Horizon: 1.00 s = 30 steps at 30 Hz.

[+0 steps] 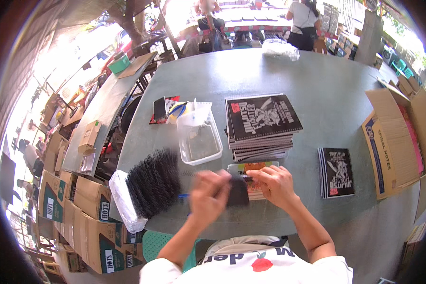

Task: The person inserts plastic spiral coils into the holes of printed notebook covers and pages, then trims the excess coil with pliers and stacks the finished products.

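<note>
My left hand (207,195) is blurred by motion, its fingers curled together; what they hold is unclear. Beside it, my right hand (275,185) pinches the edge of a dark, notebook-like piece (237,193) between the two hands. Underneath lies a colourful-covered notebook (255,166), partly hidden by my right hand. Left of my hands is a thick bundle of black spiral binding coils (154,182), leaning on a white wrapped package (125,201). A tall stack of black-covered spiral notebooks (260,118) stands just beyond my hands. A smaller set of notebooks (336,173) lies to the right.
A clear plastic tub (201,144) sits behind the coils, near a phone (160,109) and papers. An open cardboard box (386,156) stands at the table's right edge. More cartons (87,227) are piled at left, beside a green stool (163,244). A person (304,21) stands far behind.
</note>
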Available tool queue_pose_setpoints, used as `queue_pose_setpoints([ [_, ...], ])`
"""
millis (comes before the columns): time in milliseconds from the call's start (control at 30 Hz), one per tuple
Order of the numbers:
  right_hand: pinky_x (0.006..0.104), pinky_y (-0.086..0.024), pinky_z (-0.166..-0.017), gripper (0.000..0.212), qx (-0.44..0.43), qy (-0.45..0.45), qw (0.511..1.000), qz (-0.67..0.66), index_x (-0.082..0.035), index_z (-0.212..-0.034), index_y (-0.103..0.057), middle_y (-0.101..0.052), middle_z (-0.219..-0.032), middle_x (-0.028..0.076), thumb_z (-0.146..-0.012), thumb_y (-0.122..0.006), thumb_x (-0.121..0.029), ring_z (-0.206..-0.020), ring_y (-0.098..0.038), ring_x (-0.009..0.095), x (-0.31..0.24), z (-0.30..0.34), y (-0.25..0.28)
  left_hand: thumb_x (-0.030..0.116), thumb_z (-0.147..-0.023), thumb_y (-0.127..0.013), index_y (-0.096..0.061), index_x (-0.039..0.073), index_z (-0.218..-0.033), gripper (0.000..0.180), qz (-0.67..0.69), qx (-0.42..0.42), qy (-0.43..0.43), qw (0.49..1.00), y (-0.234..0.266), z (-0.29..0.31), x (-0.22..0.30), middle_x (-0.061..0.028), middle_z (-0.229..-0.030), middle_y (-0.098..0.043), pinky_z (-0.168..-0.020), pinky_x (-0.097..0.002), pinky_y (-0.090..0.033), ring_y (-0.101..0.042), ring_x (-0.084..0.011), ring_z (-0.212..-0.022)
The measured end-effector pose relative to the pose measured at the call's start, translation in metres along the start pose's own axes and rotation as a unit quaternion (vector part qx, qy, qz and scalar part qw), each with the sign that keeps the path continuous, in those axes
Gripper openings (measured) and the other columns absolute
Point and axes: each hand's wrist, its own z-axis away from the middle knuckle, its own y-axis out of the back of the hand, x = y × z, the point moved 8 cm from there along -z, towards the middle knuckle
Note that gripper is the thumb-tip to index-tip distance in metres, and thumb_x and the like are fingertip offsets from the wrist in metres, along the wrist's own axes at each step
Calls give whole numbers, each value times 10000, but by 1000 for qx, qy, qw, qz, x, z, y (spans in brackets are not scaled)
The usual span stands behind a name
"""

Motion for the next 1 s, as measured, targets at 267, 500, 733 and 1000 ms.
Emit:
queue_pose_setpoints([
  [267,286,-505,-741,204,-6,-131,929,-347,-53,-966,-650,-670,-901,69,-766,-687,-69,-830,-625,157,53,7,-3,44,-701,-698,-653,107,-940,251,-13,-21,-20,1000,-2,-7,-4,-88,-878,-596,-667,-337,-486,-586,-238,-762],
  [500,194,-504,-656,169,44,-238,782,-575,7,-938,-650,-671,-945,110,-779,-694,-31,-784,-618,103,69,23,-32,9,-717,-686,-629,42,-927,220,20,-76,42,996,-15,-7,-11,-91,-838,-576,-630,-294,-460,-568,-208,-756],
  [733,206,-510,-666,151,53,-166,817,-550,10,-948,-651,-671,-953,95,-796,-657,13,-800,-608,90,60,19,-27,19,-691,-669,-644,65,-869,185,52,-125,-7,991,-47,20,-4,-107,-884,-615,-735,-350,-453,-570,-263,-787],
  [1000,215,-518,-706,171,36,-178,823,-538,2,-973,-641,-668,-956,92,-803,-647,16,-810,-605,87,61,22,-29,7,-672,-687,-652,76,-876,219,56,-197,24,979,-66,28,3,-110,-849,-605,-797,-380,-460,-576,-291,-799],
])
